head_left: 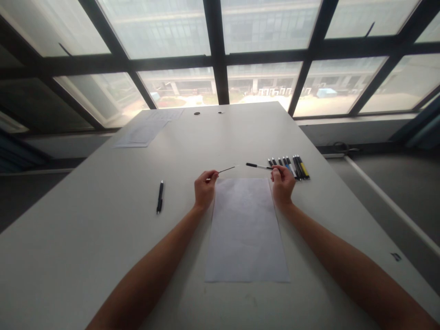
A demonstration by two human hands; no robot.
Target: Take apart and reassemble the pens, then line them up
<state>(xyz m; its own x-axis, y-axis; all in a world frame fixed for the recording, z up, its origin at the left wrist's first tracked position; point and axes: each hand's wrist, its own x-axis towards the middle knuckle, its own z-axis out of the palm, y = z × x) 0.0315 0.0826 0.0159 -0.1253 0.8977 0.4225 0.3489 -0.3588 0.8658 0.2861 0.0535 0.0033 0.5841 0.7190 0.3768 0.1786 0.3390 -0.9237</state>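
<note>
My left hand [205,189] is closed, pinching a thin dark pen refill [227,169] whose pale end points right. My right hand [283,185] grips a pen barrel [256,165], black at its left end and lighter toward the fingers. A gap separates the tips of the refill and the barrel, both held above the far edge of a blank white sheet of paper [246,229]. Right beside my right hand, several pens [299,167] lie in a row, partly hidden by it; one has a yellow part. A single black pen [160,197] rests left of my left hand.
The white table [103,220] reaches toward large windows with dark frames [216,50]. More papers [144,130] lie at its far left. Two small round fittings, one of them a dark hole [196,113], sit near the far edge. A small dark mark [396,257] is at the right edge.
</note>
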